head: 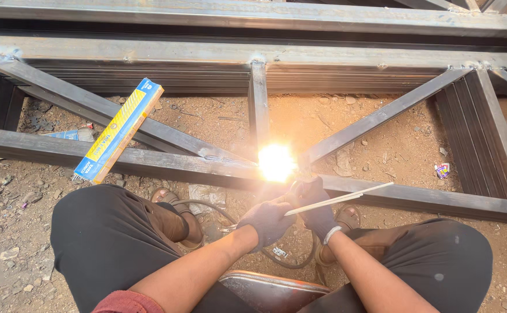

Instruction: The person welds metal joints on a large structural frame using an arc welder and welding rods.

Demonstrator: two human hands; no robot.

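Head-worn view, steeply downward, close over knees and steel frame point(149, 165)

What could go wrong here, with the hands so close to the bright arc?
The arc burns close to both gloved hands, left hand and right hand, while the forearms are bare, so sparks may burn skin. The cable loops beside a sandalled foot and could snag.

A steel frame point(149, 165) lies on the dirt ground point(369, 124), its near rail running left to right before the person's knees. An upright bar point(258, 104) and two slanting bars meet at the welding arc point(276, 162) on that rail. A long box point(119, 130) rests across the rail and a slanting bar, left of the arc. A wrapper point(442, 170) lies on the ground to the right.
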